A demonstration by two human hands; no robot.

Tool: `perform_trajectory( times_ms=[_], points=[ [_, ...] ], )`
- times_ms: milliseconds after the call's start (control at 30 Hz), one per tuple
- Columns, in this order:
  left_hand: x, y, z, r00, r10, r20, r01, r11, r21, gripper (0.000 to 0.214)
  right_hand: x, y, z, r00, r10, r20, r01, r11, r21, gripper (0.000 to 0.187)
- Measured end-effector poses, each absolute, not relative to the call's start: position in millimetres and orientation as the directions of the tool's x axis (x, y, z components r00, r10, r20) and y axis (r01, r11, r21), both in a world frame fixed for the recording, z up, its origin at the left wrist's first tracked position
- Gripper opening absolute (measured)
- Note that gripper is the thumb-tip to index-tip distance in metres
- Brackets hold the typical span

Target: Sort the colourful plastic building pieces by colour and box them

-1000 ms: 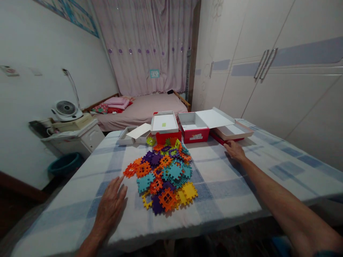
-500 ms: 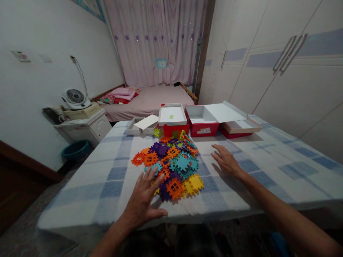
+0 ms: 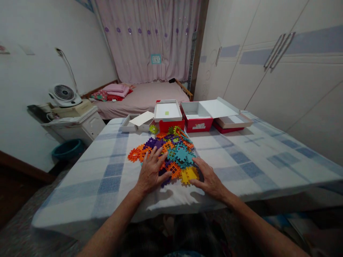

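Note:
A heap of flat plastic interlocking tiles with toothed edges lies on the table. My left hand (image 3: 150, 172), open with fingers spread, is over the left side of the heap and hides some tiles. At the heap's right edge is my right hand (image 3: 209, 178), open, its thumb and fingers around the corner by the yellow tiles (image 3: 189, 174). Turquoise tiles (image 3: 181, 154) lie between the hands. An orange window tile (image 3: 174, 170) is near my left thumb, and purple tiles (image 3: 153, 142) sit beyond the left fingers.
Behind the heap stand a red box with a white tray (image 3: 168, 111) on it, a red open box (image 3: 198, 123), a shallow pinkish box (image 3: 233, 121) and a grey divided tray (image 3: 130, 123). The checked tablecloth (image 3: 112, 175) hangs over the near table edge.
My left hand has moved forward onto the heap. My right hand has come from the right, back toward me, to the heap's right side. The camera view has shifted slightly.

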State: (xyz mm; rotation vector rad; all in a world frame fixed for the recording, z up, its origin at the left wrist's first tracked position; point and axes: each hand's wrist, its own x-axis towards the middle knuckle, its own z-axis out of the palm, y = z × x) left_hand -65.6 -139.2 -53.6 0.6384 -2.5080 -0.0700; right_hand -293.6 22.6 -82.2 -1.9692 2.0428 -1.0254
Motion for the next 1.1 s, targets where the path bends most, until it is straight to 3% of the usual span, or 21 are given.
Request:
perform_trajectory(
  times_ms=[167, 400, 667, 967, 1100],
  points=[
    [-43, -187, -58, -0.450, -0.663, 0.598, -0.606, 0.719, 0.342, 0.050, -282, 25, -84, -0.103, -0.932, 0.347, -0.887, -0.072, -0.456, 0.085],
    [-11, -227, -89, -0.190, -0.792, 0.580, -0.682, 0.531, 0.503, 0.043, -279, 24, -82, -0.060, -0.912, 0.406, -0.904, -0.122, -0.410, 0.053],
    [-11, -228, -89, -0.240, -0.810, 0.535, -0.719, 0.518, 0.462, 0.040, -258, 20, -78, -0.182, -0.911, 0.371, -0.890, -0.008, -0.456, 0.053],
    [-14, -226, -85, -0.314, -0.785, 0.534, -0.703, 0.570, 0.425, 0.041, -275, 30, -75, -0.155, -0.923, 0.351, -0.797, -0.093, -0.597, 0.047],
    [-18, -222, -84, -0.338, -0.756, 0.561, -0.677, 0.609, 0.413, 0.040, -313, 38, -67, -0.250, -0.907, 0.339, -0.803, -0.001, -0.597, 0.045]
  ],
)
